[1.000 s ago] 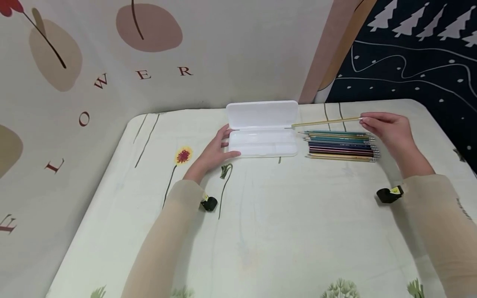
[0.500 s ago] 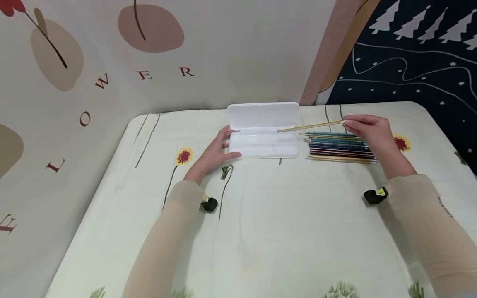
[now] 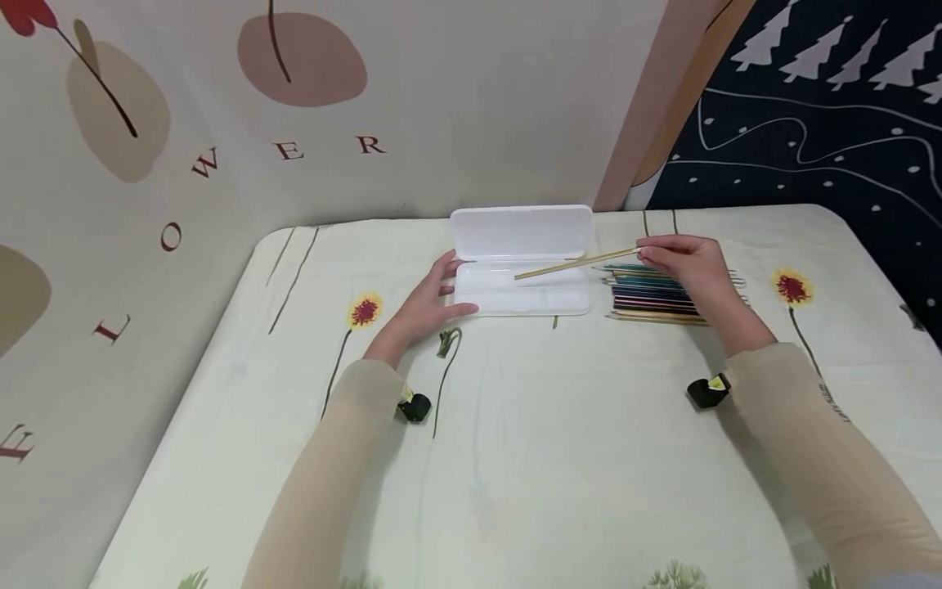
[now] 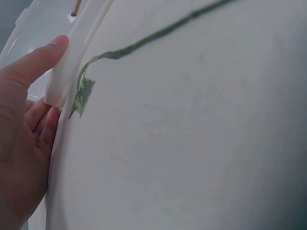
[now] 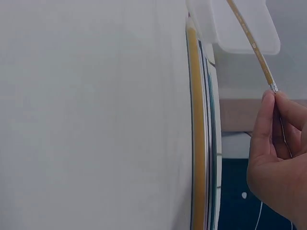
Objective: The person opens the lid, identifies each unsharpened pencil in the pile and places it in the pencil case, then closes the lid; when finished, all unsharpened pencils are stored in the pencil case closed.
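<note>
Left arm in a beige sleeve [image 3: 324,458], small black block with yellow label [image 3: 415,407] at cuff. Left hand [image 3: 423,307] grips the left end of the open white plastic case [image 3: 518,311], thumb at near edge, fingers round the side. Case near the surface's far edge, lid [image 3: 521,236] raised at back. Slim gold pencil [image 3: 574,264] slants over it, free end above the tray; contact there, can't tell. Right hand [image 3: 684,260] pinches its metal-ferruled end. Just right of case: side-by-side row of teal, dark blue, dark and gold pencils [image 3: 642,298], right end partly blocked by that hand and wrist.

Surface: white cloth [image 3: 559,442], printed flowers. Behind: pale backdrop [image 3: 471,123] with red letters, then navy panel [image 3: 795,180] with white trees.
</note>
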Action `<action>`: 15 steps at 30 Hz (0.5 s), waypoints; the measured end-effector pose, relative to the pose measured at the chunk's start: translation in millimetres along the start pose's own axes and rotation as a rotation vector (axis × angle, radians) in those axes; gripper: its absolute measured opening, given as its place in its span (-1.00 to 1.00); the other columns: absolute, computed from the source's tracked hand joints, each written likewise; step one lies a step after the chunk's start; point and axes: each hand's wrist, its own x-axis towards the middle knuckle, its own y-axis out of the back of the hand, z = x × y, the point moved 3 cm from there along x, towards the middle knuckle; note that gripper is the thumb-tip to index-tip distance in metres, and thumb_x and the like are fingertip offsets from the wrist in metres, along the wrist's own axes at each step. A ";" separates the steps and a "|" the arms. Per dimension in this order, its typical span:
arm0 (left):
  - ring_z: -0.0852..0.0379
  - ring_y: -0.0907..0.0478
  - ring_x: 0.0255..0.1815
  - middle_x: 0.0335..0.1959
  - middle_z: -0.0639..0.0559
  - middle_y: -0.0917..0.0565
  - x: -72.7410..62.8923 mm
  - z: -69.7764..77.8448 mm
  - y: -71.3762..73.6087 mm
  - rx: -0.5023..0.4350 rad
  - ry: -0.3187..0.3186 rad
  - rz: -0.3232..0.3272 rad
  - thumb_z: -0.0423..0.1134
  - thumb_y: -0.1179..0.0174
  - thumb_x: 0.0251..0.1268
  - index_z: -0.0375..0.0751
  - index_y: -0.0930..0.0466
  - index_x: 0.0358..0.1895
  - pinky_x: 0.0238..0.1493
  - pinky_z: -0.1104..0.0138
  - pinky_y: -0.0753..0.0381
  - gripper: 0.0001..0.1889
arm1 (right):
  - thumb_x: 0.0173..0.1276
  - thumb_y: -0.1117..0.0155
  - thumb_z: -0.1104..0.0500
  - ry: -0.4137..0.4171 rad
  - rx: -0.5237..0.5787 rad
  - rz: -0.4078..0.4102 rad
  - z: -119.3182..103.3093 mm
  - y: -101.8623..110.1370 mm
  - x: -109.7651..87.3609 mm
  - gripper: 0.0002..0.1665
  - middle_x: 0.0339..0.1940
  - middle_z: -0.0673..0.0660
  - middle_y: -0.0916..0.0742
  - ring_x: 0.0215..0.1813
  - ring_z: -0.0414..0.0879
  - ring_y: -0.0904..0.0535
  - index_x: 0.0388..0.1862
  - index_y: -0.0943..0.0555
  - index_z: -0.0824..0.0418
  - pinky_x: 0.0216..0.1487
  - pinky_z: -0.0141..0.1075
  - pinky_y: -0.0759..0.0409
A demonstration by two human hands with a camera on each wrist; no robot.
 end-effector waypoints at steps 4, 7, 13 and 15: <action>-0.08 -0.32 0.49 0.60 0.06 -0.17 1.0 -0.7 -0.1 0.000 0.004 0.002 -0.07 -0.43 0.20 0.15 0.22 0.63 0.54 0.03 -0.26 0.09 | 0.30 -0.41 0.11 -0.002 0.001 -0.030 2.0 -10.1 1.6 -0.69 -0.24 -0.23 -0.77 -0.19 -0.42 -0.74 0.01 -0.76 0.11 -0.08 -0.58 -0.66; -0.08 -0.32 0.48 0.58 0.04 -0.19 1.8 -2.2 -0.6 0.000 0.005 0.006 -0.07 -0.42 0.21 0.15 0.21 0.63 0.54 0.02 -0.27 0.09 | 0.33 -0.38 0.12 0.004 -0.013 -0.053 2.3 -16.5 1.4 -0.70 -0.24 -0.25 -0.77 -0.18 -0.43 -0.73 0.02 -0.75 0.13 -0.08 -0.58 -0.66; -0.09 -0.32 0.48 0.58 0.03 -0.20 1.2 -1.3 -1.6 0.003 0.005 0.009 -0.06 -0.42 0.20 0.14 0.23 0.63 0.54 0.01 -0.26 0.10 | 0.38 -0.33 0.16 0.027 -0.020 -0.084 1.1 -27.5 1.1 -0.68 -0.23 -0.23 -0.77 -0.17 -0.43 -0.73 0.06 -0.72 0.21 -0.06 -0.55 -0.67; -0.09 -0.32 0.48 0.58 0.03 -0.20 0.9 -0.8 -1.8 0.000 0.004 0.009 -0.07 -0.43 0.20 0.14 0.22 0.63 0.54 0.01 -0.26 0.10 | 0.39 -0.32 0.14 0.030 -0.040 -0.090 1.2 -30.4 1.5 -0.66 -0.23 -0.23 -0.76 -0.16 -0.44 -0.72 0.09 -0.71 0.23 -0.05 -0.55 -0.67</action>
